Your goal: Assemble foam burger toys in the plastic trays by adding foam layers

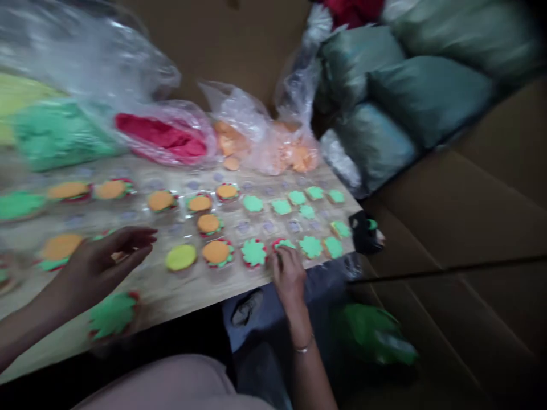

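Observation:
A low wooden board (171,287) carries rows of small layered felt stacks. Some are topped with orange discs (216,251), others show green flower shapes (253,251), and one has a yellow disc (180,257). My right hand (289,274) rests at the board's near edge, fingertips pressing on a red-and-green stack (284,244). My left hand (102,263) hovers over the left part of the board, fingers stretched out and holding nothing, close to an orange-topped stack (60,248). The picture is smeared by motion.
Clear plastic bags at the back of the board hold green (60,134), red (164,135) and orange (294,154) felt pieces. Grey-green sacks (405,97) pile up at the right on cardboard. A black tool (365,230) lies off the board's right corner, and a green bag (374,333) on the floor.

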{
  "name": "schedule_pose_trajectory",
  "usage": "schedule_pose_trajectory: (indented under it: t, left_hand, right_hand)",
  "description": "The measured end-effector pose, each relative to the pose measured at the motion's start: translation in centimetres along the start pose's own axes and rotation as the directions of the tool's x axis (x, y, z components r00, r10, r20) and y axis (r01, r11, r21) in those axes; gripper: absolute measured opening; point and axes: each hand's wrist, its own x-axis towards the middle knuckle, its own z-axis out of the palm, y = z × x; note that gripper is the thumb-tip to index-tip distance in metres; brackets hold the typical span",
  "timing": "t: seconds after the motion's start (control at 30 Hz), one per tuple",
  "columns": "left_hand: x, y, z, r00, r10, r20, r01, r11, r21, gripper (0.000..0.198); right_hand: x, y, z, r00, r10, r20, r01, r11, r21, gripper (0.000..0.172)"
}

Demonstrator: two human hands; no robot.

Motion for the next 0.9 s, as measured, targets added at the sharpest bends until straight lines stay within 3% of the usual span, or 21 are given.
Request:
schedule_pose_trajectory:
  t: [0.1, 0.2, 0.33, 0.43, 0.5, 0.6, 0.67, 0.77, 0.83, 0.9]
  left_hand:
    - [-3.2, -3.6, -3.8, 0.993, -0.115, -0.04, 0.121, 0.972, 0.203, 0.042]
    - [-7.0, -7.1, -5.4, 0.981, -0.191, 0.014, 0.171, 0.906, 0.388, 0.036]
    - [-10.6, -10.1, -4.0, 0.969, -0.232, 0.083, 0.173, 0.88, 0.443, 0.036]
    - [-10.5, -11.5, -2.1, 0.979, -0.202, 0.026, 0.166, 0.865, 0.473, 0.041]
    - [-9.7, -12.3, -1.0, 0.991, -0.13, 0.03, 0.097, 0.859, 0.503, 0.036]
    - [-8.9, -13.4, -0.5, 0.999, 0.043, 0.032, -0.053, 0.878, 0.475, 0.029]
    - [-9.0, -13.8, -0.9, 0.992, 0.091, -0.087, -0.054, 0.932, 0.359, 0.029]
    - [-9.5, -12.9, -2.6, 0.951, -0.095, -0.293, 0.106, 0.994, 0.021, 0.034]
    - [-9.5, -11.3, -3.7, 0.934, -0.255, -0.249, 0.206, 0.956, -0.207, 0.038]
    - [-9.2, -9.2, -4.2, 0.952, -0.289, -0.101, 0.236, 0.903, -0.358, 0.039]
  right_hand:
    - [0.2, -3.5, 0.9, 0.997, -0.069, 0.02, 0.066, 0.988, 0.139, 0.018]
    - [0.2, -9.0, 2.4, 0.965, -0.211, 0.154, 0.147, 0.927, 0.346, 0.018]
    - [0.0, -16.6, 5.0, 0.809, -0.458, 0.368, 0.222, 0.817, 0.532, 0.02]
    - [0.1, -20.3, 6.9, 0.717, -0.579, 0.389, 0.335, 0.775, 0.536, 0.019]
    - [0.4, -21.6, 7.7, 0.694, -0.609, 0.384, 0.384, 0.764, 0.518, 0.018]
    - [0.8, -22.0, 8.0, 0.707, -0.596, 0.38, 0.37, 0.77, 0.519, 0.016]
    - [0.9, -21.9, 7.8, 0.733, -0.574, 0.365, 0.327, 0.768, 0.551, 0.016]
    - [1.0, -22.0, 7.5, 0.802, -0.511, 0.309, 0.233, 0.744, 0.626, 0.019]
    - [0.9, -22.6, 7.4, 0.855, -0.44, 0.274, 0.15, 0.716, 0.682, 0.026]
    - [0.9, -23.5, 7.3, 0.887, -0.349, 0.304, 0.023, 0.689, 0.724, 0.037]
